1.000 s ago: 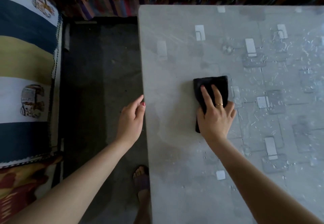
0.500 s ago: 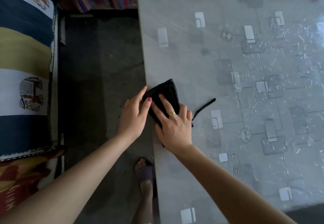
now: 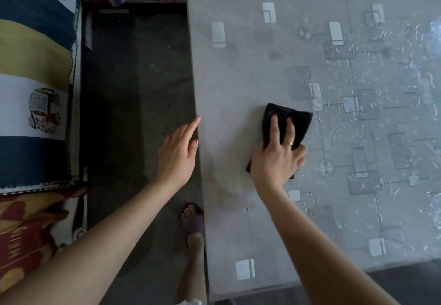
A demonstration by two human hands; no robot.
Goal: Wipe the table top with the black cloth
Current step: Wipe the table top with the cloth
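At this moment you were in the middle of the wiping pass, and the job read as partly done at best. Your right hand [image 3: 278, 159] lay palm down on the black cloth [image 3: 286, 123], fingers spread and pressing it flat against the table top [image 3: 238, 70] rather than clenching it. The cloth sat a little inside the table's left edge, roughly midway between its far and near edges. Your left hand [image 3: 177, 154] was open and held nothing; it hung at the left edge with the index finger extended along that edge, and contact with the table could not be confirmed. The strip of table near the left edge looked dull and even, while the area toward the right edge showed many bright flecks and glints; whether those were moisture, residue or reflections in the patterned covering could not be determined. On that evidence, the right portion and the near edge most likely remained to be wiped. The cloth was folded into an oblong pad. Its long axis ran from the near edge toward the far edge, tilted slightly rightward, with the broader exposed end pointing away from you beyond your fingertips.
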